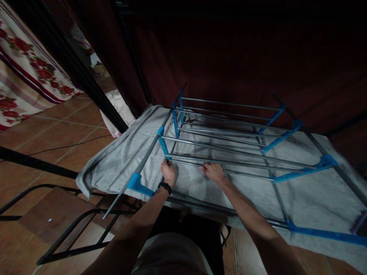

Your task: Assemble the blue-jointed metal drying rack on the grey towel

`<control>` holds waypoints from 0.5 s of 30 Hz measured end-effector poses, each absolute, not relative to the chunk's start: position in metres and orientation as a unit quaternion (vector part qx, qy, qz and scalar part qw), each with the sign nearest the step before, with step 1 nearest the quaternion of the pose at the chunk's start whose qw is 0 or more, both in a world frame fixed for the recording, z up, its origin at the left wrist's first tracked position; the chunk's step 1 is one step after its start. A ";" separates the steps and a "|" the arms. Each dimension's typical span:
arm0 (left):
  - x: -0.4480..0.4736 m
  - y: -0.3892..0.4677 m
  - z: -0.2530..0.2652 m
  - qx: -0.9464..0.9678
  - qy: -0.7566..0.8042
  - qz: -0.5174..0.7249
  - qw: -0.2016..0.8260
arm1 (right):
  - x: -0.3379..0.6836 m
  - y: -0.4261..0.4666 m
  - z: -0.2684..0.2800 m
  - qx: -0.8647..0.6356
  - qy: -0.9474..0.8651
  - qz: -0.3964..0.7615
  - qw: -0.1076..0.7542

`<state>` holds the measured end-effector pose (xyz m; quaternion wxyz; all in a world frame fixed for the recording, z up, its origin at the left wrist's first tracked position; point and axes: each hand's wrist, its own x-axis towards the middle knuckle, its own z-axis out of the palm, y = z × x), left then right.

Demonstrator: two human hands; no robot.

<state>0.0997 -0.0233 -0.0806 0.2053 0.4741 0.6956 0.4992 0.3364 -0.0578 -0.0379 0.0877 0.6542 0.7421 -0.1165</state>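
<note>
A rack of grey metal tubes (pixel 229 146) with blue plastic connectors (pixel 140 186) lies on a grey blanket (pixel 114 172) in front of me. My left hand (pixel 168 173), with a black band at the wrist, is closed around the rack at the lower end of a blue connector (pixel 163 147). To its right, my right hand (pixel 213 171) has its fingers curled over a lower metal tube (pixel 249 175). The fingertips of both hands are partly hidden. More tubes of the rack run along the blanket's near edge, close to my body.
A black metal chair frame (pixel 71 221) stands at lower left on the tiled floor (pixel 71 133). Dark red curtains (pixel 229 57) hang behind the rack. A black post (pixel 86 88) slants down at left, near a flowered cloth (pixel 34 65). A dark object (pixel 359 224) sits at the right edge.
</note>
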 end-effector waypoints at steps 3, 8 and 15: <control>0.101 -0.024 -0.079 0.466 0.698 0.504 0.203 | 0.336 -0.058 -0.041 0.651 0.748 -0.112 0.073; 0.099 -0.023 -0.072 0.489 0.692 0.482 0.223 | 0.336 -0.061 -0.041 0.643 0.760 -0.091 0.037; 0.094 -0.028 -0.070 0.510 0.651 0.508 0.241 | 0.340 -0.058 -0.028 0.639 0.761 -0.104 0.040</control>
